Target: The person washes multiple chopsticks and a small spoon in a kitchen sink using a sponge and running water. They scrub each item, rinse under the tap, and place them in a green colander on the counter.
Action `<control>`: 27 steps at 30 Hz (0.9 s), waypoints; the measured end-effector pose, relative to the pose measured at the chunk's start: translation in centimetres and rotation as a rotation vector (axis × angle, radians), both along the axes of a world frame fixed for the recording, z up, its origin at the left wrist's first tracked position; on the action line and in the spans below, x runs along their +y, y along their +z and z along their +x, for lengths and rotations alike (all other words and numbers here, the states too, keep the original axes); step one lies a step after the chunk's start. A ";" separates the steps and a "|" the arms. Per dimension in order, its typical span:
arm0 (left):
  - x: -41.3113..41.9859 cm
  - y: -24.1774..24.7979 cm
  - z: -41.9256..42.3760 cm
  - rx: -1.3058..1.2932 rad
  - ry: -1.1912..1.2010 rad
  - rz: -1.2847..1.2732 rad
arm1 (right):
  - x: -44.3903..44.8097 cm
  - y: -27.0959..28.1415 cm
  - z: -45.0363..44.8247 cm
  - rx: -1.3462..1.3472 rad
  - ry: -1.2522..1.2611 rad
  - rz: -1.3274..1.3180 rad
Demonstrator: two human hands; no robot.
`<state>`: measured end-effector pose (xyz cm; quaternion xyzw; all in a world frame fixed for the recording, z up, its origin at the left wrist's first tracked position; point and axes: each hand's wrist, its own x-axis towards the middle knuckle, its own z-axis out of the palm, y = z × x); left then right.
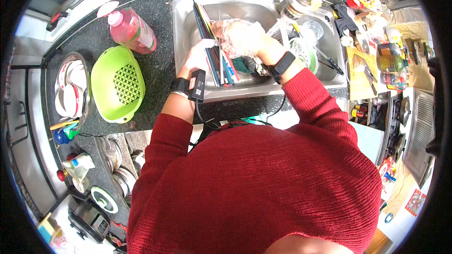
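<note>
A bundle of chopsticks [220,68], mostly dark with some red and pale ones, slants over the left basin of the steel sink [226,94]. My left hand [197,56] grips the bundle from its left side. My right hand [242,38] curls against the bundle's upper right part; a wet-looking clear film, seemingly a plastic glove, covers it. Its fingertips are partly hidden. Below that hand, a dark green scrubbing pad or cloth [242,64] shows in the basin. The faucet [295,8] reaches in at the upper right.
In the right basin are a green-rimmed bowl [312,61], a clear cup [313,30] and a black-handled utensil [332,64]. A green plastic colander [100,84], a pink pump bottle [136,33] and a bowl-filled basin [86,74] stand left. A cutting board [355,90] with knives lies right.
</note>
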<state>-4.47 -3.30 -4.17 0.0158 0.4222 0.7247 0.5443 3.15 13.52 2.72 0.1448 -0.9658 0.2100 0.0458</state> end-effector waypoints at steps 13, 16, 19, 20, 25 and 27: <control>4.3 5.6 3.5 -0.052 0.307 0.262 | -4.1 0.3 -0.7 -0.082 -0.644 -0.467; 5.8 5.6 3.8 0.001 0.387 0.410 | -6.3 1.2 0.0 -0.097 -0.802 -0.407; 6.2 5.4 4.1 -0.110 0.265 0.534 | -7.6 4.2 1.1 0.034 -0.949 -0.254; 6.4 5.4 4.3 -0.134 0.276 0.532 | -7.3 5.4 1.5 0.140 -1.044 -0.166; 6.8 6.2 5.2 -0.219 0.256 0.528 | -5.4 6.4 2.3 0.107 -0.912 -0.279; 6.7 6.5 5.5 0.006 0.320 0.364 | -6.1 5.2 2.8 0.065 -0.895 -0.245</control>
